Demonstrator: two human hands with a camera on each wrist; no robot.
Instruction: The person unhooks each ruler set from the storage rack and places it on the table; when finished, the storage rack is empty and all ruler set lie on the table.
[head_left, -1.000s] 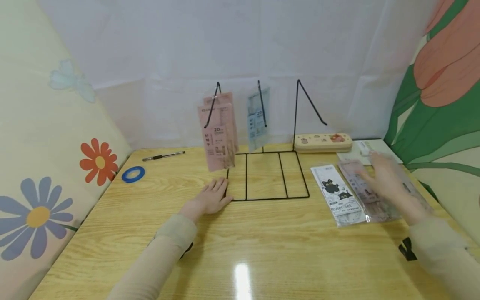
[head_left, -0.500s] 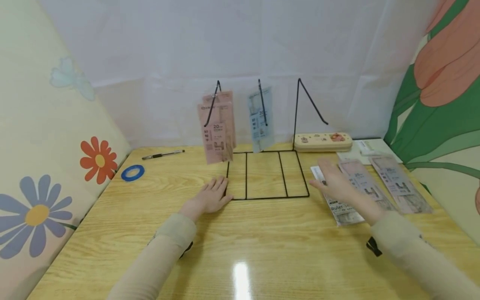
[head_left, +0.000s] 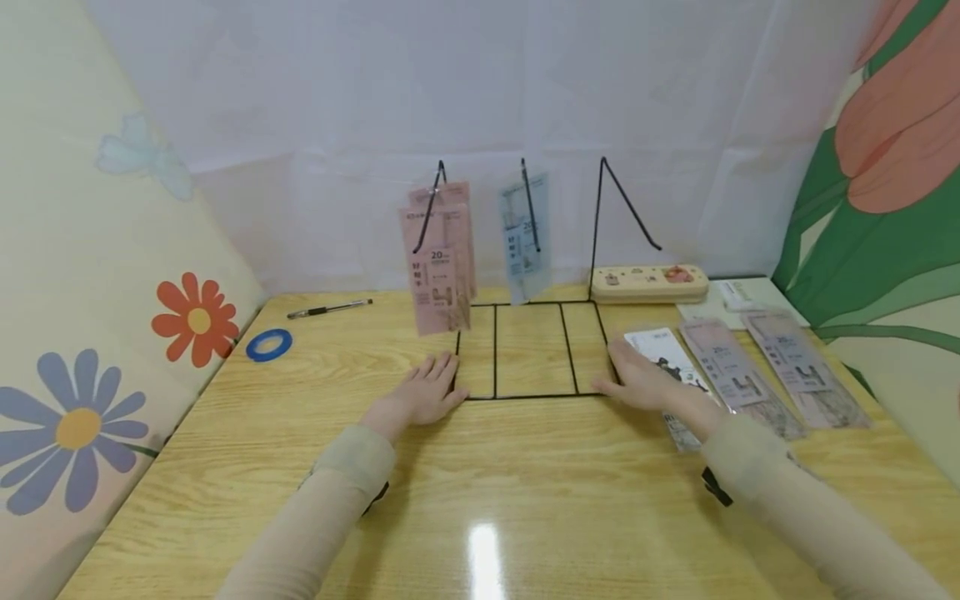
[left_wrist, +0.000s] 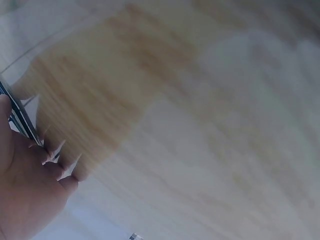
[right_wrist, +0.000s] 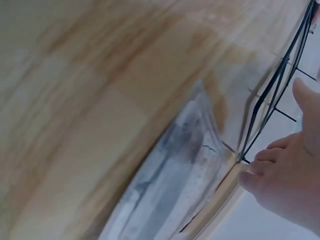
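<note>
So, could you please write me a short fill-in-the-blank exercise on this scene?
The blue packet hangs from the rack's ____ hook.
The packets on the left hook are ____ in colour.
The pen lies nearer the ____ hand than the right hand.
Missing words: middle; pink; left.

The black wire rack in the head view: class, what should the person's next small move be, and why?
Probably a gentle inward press with both hands, to steady the black wire rack. The left hand lies at the base's left edge and the right hand at its right edge; neither holds a packet.
</note>
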